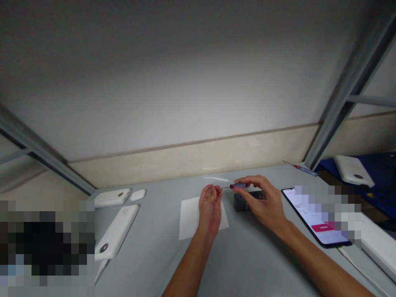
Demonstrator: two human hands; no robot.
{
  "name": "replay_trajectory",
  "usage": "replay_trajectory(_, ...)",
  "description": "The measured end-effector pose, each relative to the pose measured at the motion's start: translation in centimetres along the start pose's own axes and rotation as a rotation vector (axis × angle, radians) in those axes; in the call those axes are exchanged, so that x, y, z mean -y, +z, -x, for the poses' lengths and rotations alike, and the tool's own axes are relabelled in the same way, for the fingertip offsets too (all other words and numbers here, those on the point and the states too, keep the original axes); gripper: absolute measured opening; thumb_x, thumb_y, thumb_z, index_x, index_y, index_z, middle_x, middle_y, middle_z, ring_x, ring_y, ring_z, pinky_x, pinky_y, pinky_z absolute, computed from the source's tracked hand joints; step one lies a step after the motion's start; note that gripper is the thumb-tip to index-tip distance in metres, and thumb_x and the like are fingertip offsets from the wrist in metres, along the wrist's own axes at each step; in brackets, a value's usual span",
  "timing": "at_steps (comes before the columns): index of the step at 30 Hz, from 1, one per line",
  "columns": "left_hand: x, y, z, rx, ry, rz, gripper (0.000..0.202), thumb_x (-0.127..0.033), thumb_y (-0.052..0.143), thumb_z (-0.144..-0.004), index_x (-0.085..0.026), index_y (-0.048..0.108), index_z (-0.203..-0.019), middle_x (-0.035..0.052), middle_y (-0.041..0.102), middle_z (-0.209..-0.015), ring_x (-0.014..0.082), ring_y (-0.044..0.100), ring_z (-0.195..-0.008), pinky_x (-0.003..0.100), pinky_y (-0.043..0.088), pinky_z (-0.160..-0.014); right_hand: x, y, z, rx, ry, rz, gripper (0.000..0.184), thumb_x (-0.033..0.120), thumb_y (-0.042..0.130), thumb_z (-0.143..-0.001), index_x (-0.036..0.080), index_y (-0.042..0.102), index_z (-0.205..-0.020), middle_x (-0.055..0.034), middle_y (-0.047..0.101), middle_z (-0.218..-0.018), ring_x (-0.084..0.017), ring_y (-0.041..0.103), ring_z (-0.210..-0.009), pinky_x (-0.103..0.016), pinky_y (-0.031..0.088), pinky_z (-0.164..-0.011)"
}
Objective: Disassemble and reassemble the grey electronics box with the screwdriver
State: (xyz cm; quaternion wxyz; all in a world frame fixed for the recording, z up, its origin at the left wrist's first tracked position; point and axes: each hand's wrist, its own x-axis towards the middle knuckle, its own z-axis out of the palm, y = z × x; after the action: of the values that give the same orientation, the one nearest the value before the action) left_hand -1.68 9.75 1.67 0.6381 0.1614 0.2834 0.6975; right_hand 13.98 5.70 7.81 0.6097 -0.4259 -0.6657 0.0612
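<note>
Screwdriver (239, 186) pinched in right hand (262, 202), tip at fingertips of left hand (210, 206), its grip unclear

Small red-and-blue screwdriver (239, 186), level, tip leftward, just above dark block (244, 203)

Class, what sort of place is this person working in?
Probably an electronics repair or assembly bench: a small screwdriver in the right hand, white power banks on the grey table, a lit smartphone alongside.

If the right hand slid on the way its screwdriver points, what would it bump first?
Probably the left hand: the screwdriver in the right hand points at its fingertips. Depth unclear.
</note>
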Motion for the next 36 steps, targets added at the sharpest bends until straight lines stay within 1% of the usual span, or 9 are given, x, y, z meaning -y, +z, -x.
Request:
replay_trajectory(5, -0.4, 0.2, 0.1, -0.046, -0.065, 0.074, 0.02, -0.004, 0.072, -0.083, -0.019, 0.063, -0.092, 0.0022, 0.071, -0.09, 0.0105, 0.069, -0.08, 0.021, 0.055, -0.079, 0.2, 0.4, 0.0, 0.096, 0.194, -0.239, 0.011, 0.031, 0.077, -0.087, 0.027, 0.078, -0.096, -0.004, 0.081, -0.1, -0.022, 0.074, -0.086, -0.034, 0.057, -0.072)
replay_trajectory(10, -1.1, 0.7, 0.4, -0.073, -0.124, 0.143, 0.019, -0.001, 0.064, -0.087, -0.019, 0.065, -0.094, 0.0018, 0.071, -0.093, 0.009, 0.069, -0.079, 0.02, 0.055, -0.077, 0.5, 1.0, 0.5, 0.176, 0.251, -0.373, 0.01, 0.029, 0.079, -0.084, 0.028, 0.08, -0.094, -0.0039, 0.082, -0.102, -0.024, 0.077, -0.093, -0.037, 0.062, -0.081)
replay_trajectory(14, -1.5, 1.4, 1.0, -0.017, -0.157, 0.096, 0.024, -0.008, 0.064, -0.09, -0.022, 0.066, -0.11, 0.0055, 0.073, -0.107, 0.0124, 0.071, -0.089, 0.024, 0.057, -0.084, 0.3, 1.2, 0.7, 0.148, 0.265, -0.392, 0.01, 0.027, 0.078, -0.084, 0.028, 0.081, -0.094, -0.0036, 0.083, -0.099, -0.024, 0.078, -0.092, -0.038, 0.063, -0.086)
replay_trajectory(19, -1.5, 1.6, 1.6, 0.081, -0.218, 0.019, 0.034, -0.035, 0.069, -0.091, -0.018, 0.061, -0.119, 0.0161, 0.072, -0.119, 0.0221, 0.072, -0.102, 0.033, 0.056, -0.09, -0.4, 0.6, -0.2, -0.003, 0.322, -0.414, 0.013, 0.029, 0.08, -0.083, 0.025, 0.079, -0.095, -0.0056, 0.082, -0.098, -0.023, 0.077, -0.087, -0.037, 0.064, -0.08)
replay_trajectory(23, -0.4, 0.5, 0.9, 0.015, 0.02, -0.29, 0.032, -0.038, 0.068, -0.087, -0.018, 0.058, -0.11, 0.0052, 0.072, -0.084, 0.0174, 0.068, -0.075, 0.028, 0.052, -0.071, -1.5, -1.4, -2.1, -0.294, 0.309, -0.416, 0.024, 0.037, 0.08, -0.084, 0.022, 0.073, -0.102, -0.0064, 0.08, -0.091, -0.021, 0.074, -0.078, -0.035, 0.062, -0.067)
replay_trajectory(26, 0.5, -0.3, 0.5, -0.011, 0.135, -0.603, 0.024, -0.037, 0.06, -0.089, -0.018, 0.058, -0.104, 0.0012, 0.066, -0.077, 0.0158, 0.062, -0.068, 0.028, 0.05, -0.066, -2.7, -3.0, -3.2, -0.415, 0.262, -0.337, 0.028, 0.041, 0.077, -0.088, 0.02, 0.072, -0.107, -0.0026, 0.073, -0.081, -0.016, 0.067, -0.067, -0.029, 0.058, -0.061)
replay_trajectory(29, 0.8, -0.2, 1.3, 0.126, 0.276, -0.888, 0.026, -0.038, 0.051, -0.096, -0.018, 0.059, -0.11, 0.0058, 0.068, -0.092, 0.0189, 0.066, -0.083, 0.035, 0.055, -0.079, -3.7, -4.0, -3.5, -0.412, 0.237, -0.272, 0.028, 0.042, 0.075, -0.09, 0.02, 0.073, -0.108, -0.0004, 0.068, -0.077, -0.013, 0.06, -0.061, -0.027, 0.053, -0.056)
replay_trajectory(33, 0.4, 0.9, 3.7, 0.565, 0.612, -1.289, 0.033, -0.031, 0.052, -0.1, -0.023, 0.058, -0.131, 0.0112, 0.064, -0.133, 0.0249, 0.058, -0.126, 0.047, 0.045, -0.111, -4.2, -4.0, -3.1, -0.306, 0.252, -0.293, 0.028, 0.043, 0.073, -0.091, 0.02, 0.074, -0.106, -0.0001, 0.065, -0.075, -0.013, 0.057, -0.059, -0.027, 0.049, -0.053)
replay_trajectory(36, 0.4, 1.5, 5.1, 0.842, 0.78, -1.513, 0.044, -0.028, 0.056, -0.1, -0.025, 0.051, -0.143, 0.0098, 0.058, -0.147, 0.0273, 0.048, -0.139, 0.051, 0.036, -0.119, -4.3, -3.8, -2.7, -0.234, 0.25, -0.317, 0.027, 0.042, 0.071, -0.092, 0.02, 0.073, -0.106, 0.0001, 0.064, -0.075, -0.013, 0.056, -0.058, -0.027, 0.047, -0.052)
